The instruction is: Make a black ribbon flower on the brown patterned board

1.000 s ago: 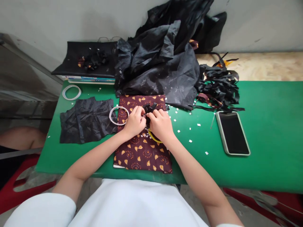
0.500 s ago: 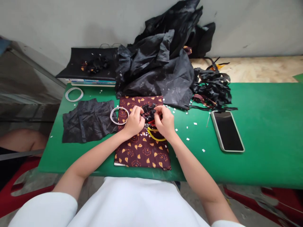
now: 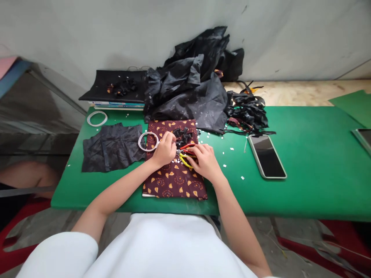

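My left hand [image 3: 165,150] is closed in a pinch over the patterned maroon cloth [image 3: 174,183]; what its fingertips hold is hidden. Just right of those fingertips lies a small bunch of black fabric strips [image 3: 183,135]. My right hand [image 3: 205,160] has its fingers on pliers [image 3: 187,157] with one red and one yellow handle, their metal head pointing left toward my left hand. A white tape roll [image 3: 148,141] lies at the cloth's left edge, beside my left hand. Small white bits are scattered on the cloth below the pliers.
A black fabric piece [image 3: 111,148] and another white roll [image 3: 97,119] lie on the left. Crumpled black fabric [image 3: 191,96] fills the back, with a pile of black strips [image 3: 247,110] to its right. A phone [image 3: 267,156] lies on the green table [image 3: 313,170].
My right hand has left the black strips and moved down onto the pliers' handles. My left hand stays pinched near the strips. The camera view has shifted slightly.
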Tool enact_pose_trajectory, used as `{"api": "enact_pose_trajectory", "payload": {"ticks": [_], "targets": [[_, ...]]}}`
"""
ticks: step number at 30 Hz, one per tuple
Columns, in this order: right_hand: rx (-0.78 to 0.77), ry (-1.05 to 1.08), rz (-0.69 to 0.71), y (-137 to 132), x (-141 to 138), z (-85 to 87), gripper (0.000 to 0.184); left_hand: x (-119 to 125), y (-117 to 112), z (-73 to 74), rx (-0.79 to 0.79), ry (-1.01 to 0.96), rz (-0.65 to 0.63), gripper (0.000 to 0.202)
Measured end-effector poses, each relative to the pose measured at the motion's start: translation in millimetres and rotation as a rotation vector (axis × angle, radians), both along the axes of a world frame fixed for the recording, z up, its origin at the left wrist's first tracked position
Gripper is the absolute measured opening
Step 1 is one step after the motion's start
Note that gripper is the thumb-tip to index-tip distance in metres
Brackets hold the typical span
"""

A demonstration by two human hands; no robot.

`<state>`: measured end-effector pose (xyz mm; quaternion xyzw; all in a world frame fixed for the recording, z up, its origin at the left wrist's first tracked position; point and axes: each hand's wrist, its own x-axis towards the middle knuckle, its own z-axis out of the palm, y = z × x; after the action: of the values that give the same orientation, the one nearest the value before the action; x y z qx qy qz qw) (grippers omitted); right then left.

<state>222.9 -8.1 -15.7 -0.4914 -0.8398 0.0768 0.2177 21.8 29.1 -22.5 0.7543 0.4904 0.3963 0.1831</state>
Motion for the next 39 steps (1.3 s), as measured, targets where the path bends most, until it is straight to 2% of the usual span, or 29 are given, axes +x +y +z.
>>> {"api": "enact_pose_trajectory", "payload": {"ticks": [3,6,11,13,17,20,25,28,30,31,34,36,39], "targets": [[0.010,-0.004,-0.022,-13,6,-7.4,0.020,-5,-2,3.9,-0.050,-0.091,0.081,0.013],[0.021,-0.033,-0.056,-27,14,-12.4,0.019,-17,-5,9.9,-0.188,-0.209,0.170,0.011],[0.063,-0.033,-0.180,-45,34,-16.7,0.026,-47,-14,21.7,-0.299,-0.238,0.099,0.028],[0.053,-0.057,-0.269,-47,44,-17.9,0.028,-60,-16,23.4,-0.335,-0.161,0.102,0.025],[-0.007,-0.149,-0.548,-47,62,-19.9,0.033,-82,-15,22.3,-0.348,0.067,0.146,0.015],[-0.044,-0.180,-0.712,-48,70,-22.5,0.037,-93,-16,25.6,-0.371,0.169,0.197,0.016],[-0.082,-0.177,-0.851,-55,69,-25.7,0.036,-101,-32,42.4,-0.444,0.418,0.300,0.025],[-0.017,-0.179,-0.927,-60,61,-20.7,0.035,-97,-48,49.1,-0.560,0.644,0.320,0.037],[0.066,-0.174,-0.900,-64,52,-14.4,0.033,-94,-54,49.3,-0.629,0.672,0.273,0.042],[0.094,-0.171,-0.838,-66,46,-11.1,0.031,-92,-56,48.4,-0.651,0.642,0.237,0.042],[0.097,-0.219,-0.509,-74,24,-4.1,0.036,-91,-54,43.9,-0.671,0.532,0.180,0.041],[0.098,-0.294,-0.395,-77,12,-3.4,0.040,-93,-50,41.1,-0.677,0.477,0.181,0.043],[0.132,-0.354,-0.324,-79,5,-6.7,0.040,-94,-47,38.2,-0.821,0.168,0.146,0.045]]}}
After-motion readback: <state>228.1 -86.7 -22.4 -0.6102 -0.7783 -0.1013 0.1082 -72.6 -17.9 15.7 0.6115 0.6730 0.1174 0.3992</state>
